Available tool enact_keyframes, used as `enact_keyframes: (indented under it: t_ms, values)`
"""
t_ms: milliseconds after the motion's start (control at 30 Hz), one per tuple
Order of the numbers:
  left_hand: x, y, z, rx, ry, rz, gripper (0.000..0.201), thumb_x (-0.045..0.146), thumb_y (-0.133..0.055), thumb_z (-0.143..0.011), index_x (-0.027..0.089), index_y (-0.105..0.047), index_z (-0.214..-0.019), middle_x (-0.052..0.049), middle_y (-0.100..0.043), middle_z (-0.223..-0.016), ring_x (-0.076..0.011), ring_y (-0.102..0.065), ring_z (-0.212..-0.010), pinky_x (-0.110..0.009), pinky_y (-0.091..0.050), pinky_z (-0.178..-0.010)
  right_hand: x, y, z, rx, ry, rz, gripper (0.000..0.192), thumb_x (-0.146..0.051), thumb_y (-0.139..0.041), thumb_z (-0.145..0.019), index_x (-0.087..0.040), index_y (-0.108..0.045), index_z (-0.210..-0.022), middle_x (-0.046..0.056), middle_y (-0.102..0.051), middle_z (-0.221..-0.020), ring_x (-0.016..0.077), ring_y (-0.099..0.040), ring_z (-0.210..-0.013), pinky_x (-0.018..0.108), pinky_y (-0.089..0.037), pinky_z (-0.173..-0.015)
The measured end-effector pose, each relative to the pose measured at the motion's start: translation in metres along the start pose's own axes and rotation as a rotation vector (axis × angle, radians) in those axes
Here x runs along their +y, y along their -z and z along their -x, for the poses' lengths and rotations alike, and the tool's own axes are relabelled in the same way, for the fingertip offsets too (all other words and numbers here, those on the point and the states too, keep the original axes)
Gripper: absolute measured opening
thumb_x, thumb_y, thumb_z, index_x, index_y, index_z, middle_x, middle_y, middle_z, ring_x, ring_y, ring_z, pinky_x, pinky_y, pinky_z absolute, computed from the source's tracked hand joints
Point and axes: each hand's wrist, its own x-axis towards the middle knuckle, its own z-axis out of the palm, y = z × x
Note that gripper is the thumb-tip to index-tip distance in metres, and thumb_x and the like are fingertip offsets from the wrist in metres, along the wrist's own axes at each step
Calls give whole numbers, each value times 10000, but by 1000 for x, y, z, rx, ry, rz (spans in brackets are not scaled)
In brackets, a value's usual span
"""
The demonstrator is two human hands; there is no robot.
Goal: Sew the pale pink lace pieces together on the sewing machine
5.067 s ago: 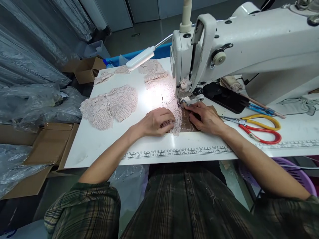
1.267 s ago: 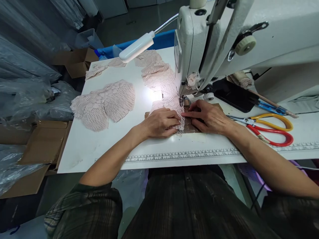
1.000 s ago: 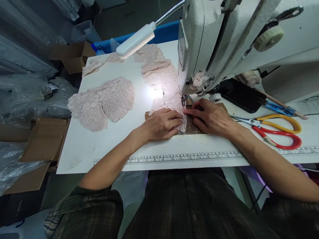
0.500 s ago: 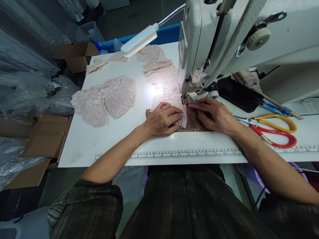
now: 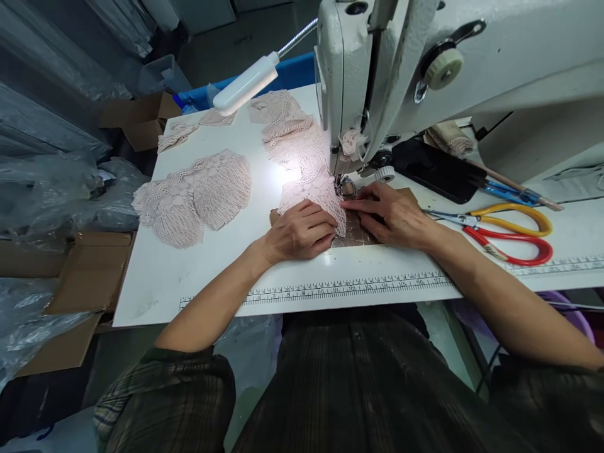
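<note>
At frame centre, the pale pink lace piece (image 5: 314, 195) is pressed flat under the left hand (image 5: 299, 231) and the right hand (image 5: 389, 215), fingers extended, grasping nothing, beside the white sewing machine's metal presser foot (image 5: 346, 187), where fingertips could be caught or the lace puckered.

Pale pink lace piece (image 5: 314, 195): openwork, lying flat on the white desk (image 5: 198, 277), far end under the presser foot (image 5: 346, 187). Overlaps a brown patterned sheet (image 5: 355, 231) lying flat beneath its right edge.
</note>
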Motion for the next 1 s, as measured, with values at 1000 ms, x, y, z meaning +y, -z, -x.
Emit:
enact_keyframes:
  t_ms: [1000]
  values:
    - [-3,-1,2,-19,-2,26,115,131,-613,-924,181,-692,-857,-9,-788,-909,-135,-686,-764,-314,-512,-715,-5,-1,-2,-52,-31,-16,390,-174,-514,-918,-251,-783,-1189,130,-633,-1112,264,-596,-1018,467,-530,-924]
